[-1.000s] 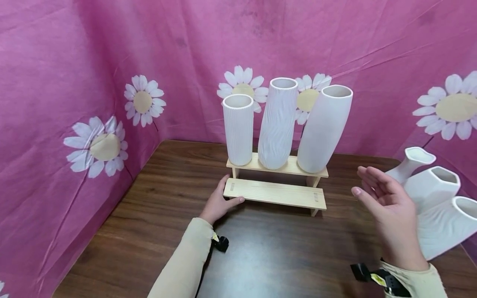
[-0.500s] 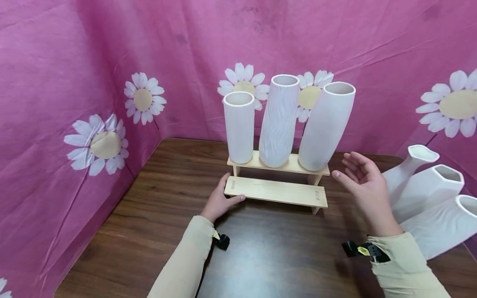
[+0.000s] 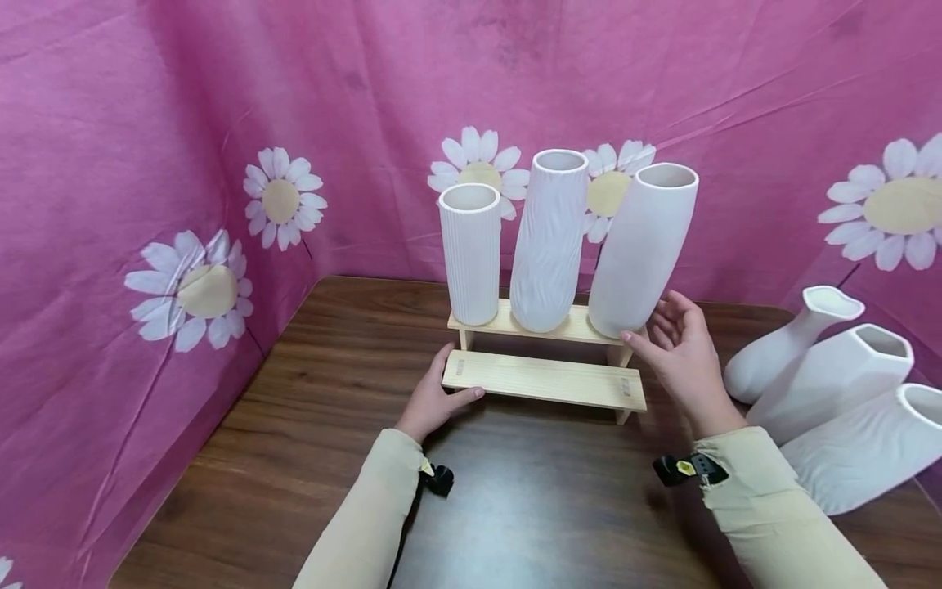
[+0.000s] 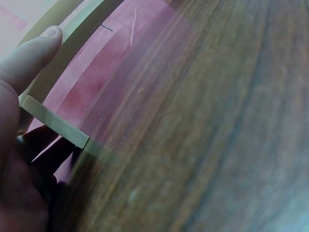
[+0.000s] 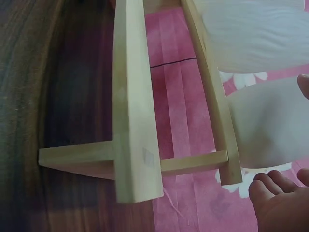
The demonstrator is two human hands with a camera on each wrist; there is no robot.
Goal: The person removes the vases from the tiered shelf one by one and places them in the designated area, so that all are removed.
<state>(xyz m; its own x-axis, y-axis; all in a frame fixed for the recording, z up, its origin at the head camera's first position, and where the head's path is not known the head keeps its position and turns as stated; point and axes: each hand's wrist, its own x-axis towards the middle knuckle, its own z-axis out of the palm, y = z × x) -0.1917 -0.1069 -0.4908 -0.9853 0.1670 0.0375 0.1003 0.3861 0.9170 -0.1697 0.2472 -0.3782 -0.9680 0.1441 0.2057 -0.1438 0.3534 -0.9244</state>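
My left hand [image 3: 434,399] holds the left end of a two-tier wooden stand [image 3: 545,379], its thumb along the lower shelf's front edge and its fingers behind the side. In the left wrist view the thumb [image 4: 41,53] lies against the pale wood. On the upper shelf stand a ribbed white vase [image 3: 472,258], a wavy-textured vase [image 3: 548,245] and a smooth, leaning vase [image 3: 642,249]. Beside that smooth vase's base is my right hand [image 3: 688,368], thumb and fingers apart. The right wrist view shows its fingers [image 5: 277,193] short of the stand's end.
Three more white vases are on the right of the brown table [image 3: 294,442]: a narrow-necked one [image 3: 791,343], a faceted one [image 3: 832,380] and a wavy one [image 3: 861,450]. A pink cloth with daisies [image 3: 383,98] hangs behind the table and along its left side.
My right hand has moved left, from beside the loose vases to the stand's right end, uncovering more of the narrow-necked vase. My left hand has stayed on the stand.
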